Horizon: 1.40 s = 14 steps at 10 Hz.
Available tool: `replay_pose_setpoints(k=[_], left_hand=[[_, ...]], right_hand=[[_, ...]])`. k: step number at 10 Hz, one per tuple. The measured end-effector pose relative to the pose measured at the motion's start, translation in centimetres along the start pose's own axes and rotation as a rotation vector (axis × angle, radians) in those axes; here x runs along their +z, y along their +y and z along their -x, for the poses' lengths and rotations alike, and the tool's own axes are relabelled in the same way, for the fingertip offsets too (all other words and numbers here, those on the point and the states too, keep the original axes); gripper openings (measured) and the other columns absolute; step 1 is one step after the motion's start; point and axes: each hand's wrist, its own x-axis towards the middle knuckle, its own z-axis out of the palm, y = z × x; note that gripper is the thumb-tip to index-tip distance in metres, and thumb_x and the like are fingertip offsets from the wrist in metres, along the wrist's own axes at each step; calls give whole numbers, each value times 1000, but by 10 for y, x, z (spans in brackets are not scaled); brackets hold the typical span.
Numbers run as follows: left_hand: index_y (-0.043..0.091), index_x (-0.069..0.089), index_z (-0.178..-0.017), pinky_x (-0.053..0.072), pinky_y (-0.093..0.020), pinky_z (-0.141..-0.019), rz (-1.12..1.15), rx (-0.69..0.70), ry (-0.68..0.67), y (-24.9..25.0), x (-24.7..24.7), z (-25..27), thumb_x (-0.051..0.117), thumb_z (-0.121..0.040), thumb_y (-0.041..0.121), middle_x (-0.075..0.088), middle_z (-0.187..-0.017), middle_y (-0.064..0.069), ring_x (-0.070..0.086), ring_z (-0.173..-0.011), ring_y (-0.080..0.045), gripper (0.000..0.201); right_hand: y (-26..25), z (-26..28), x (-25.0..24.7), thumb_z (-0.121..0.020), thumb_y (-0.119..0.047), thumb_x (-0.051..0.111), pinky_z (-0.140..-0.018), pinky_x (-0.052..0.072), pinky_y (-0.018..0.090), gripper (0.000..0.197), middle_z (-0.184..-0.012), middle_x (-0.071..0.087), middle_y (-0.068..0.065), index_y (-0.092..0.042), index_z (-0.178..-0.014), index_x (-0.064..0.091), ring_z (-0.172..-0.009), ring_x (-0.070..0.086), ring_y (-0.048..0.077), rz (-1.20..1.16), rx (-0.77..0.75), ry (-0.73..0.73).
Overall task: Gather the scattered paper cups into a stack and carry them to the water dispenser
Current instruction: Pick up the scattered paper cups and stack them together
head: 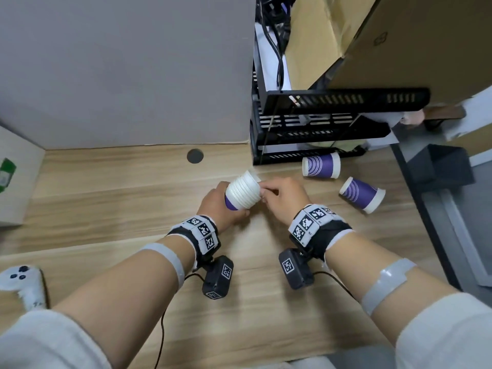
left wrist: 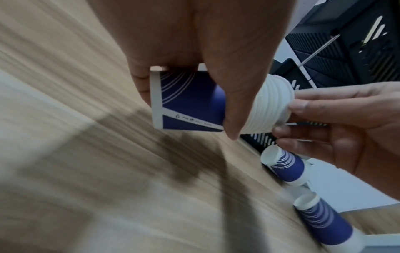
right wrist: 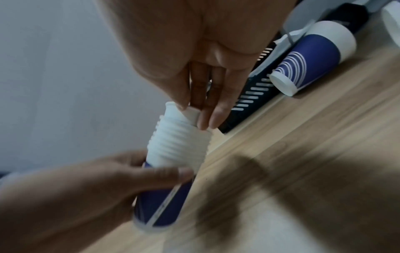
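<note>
Wood-grain desk (head: 106, 209); grey partition (head: 119, 70) behind it. Left hand (head: 218, 206) grips ribbed cup stack (head: 243, 191); right hand (head: 282, 198) fingertips pinch its top rim. Two purple cups (head: 320, 165) lie right of the stack.

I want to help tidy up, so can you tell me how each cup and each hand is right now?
Stack of cups: nested, tilted, held off the desk by both hands.
Left hand: grips the stack's purple bottom cup.
Right hand: fingers pinch the stack's top rim.
Cup by the black rack: lying on its side, loose.
Cup nearer the desk edge: lying on its side, loose.
Black rack: standing on the desk.
</note>
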Motion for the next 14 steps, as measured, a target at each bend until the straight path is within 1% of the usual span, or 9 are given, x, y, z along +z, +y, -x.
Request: replay_pose_setpoints(k=[2,4,5,6,7,8,11,12,14], left_hand=[[16,48,-123,44,-25,-66,85,8,-52,8,11,5,84,-69,27,63,-106,-3,60,-92,-22,66],[19,44,-123,46,-31,-76,137,-33,-45,9,13,9,83,-71,29,62,-105,-1,61,-94,-23,66],[18,43,-121,45,-30,-73,124,-42,-31,6,16,12,83,-70,26,63,-104,-4,61,-92,-24,65],[17,43,-120,45,-30,-73,130,-53,-36,6,18,15,84,-70,25,63,-104,-4,61,-93,-24,65],[18,43,-122,46,-30,-74,109,-57,-38,8,19,16,84,-70,27,62,-105,-4,61,-94,-24,67],[19,43,-123,47,-31,-75,74,-68,-25,9,19,16,84,-69,29,62,-104,-2,61,-94,-23,68],[17,44,-124,50,-35,-80,-32,-68,-20,24,31,20,85,-69,32,63,-106,-4,62,-96,-26,70],[18,44,-124,47,-32,-75,-19,-10,-20,36,38,25,85,-68,32,63,-106,-3,61,-94,-24,71],[20,48,-115,55,-45,-78,-45,104,11,54,54,31,87,-60,37,64,-102,-4,62,-90,-27,70]], right_hand=[[11,9,-18,-92,-8,54,-85,46,32,30,-95,57,0,-15,-114,73,-85,55,17,129,-85,-92],[99,-37,-64,-68,-30,63,-88,51,37,58,-122,51,8,-12,-122,49,-91,60,28,-84,582,384],[217,-91,-57,-42,-48,59,-84,60,51,83,-113,68,18,-10,-116,55,-98,71,38,-17,589,308],[163,-79,-69,-72,-19,64,-86,61,49,48,-107,68,19,2,-115,59,-101,71,38,-323,672,198],[104,-54,-68,-83,-3,58,-82,61,28,11,-92,68,19,-6,-91,66,-89,70,37,-349,622,159],[93,-40,-55,-83,-7,63,-76,62,32,9,-79,71,14,-14,-78,68,-73,73,29,-310,486,253],[43,16,-42,-91,-14,58,-81,61,45,23,-76,76,8,-28,-86,75,-72,74,24,-290,71,35],[40,28,-40,-92,-16,59,-73,55,35,21,-71,73,-6,-20,-98,79,-65,65,11,-183,32,4],[54,51,-49,-93,-16,60,-81,39,21,24,-112,74,8,-13,-112,75,-92,58,14,-56,-7,-86]])
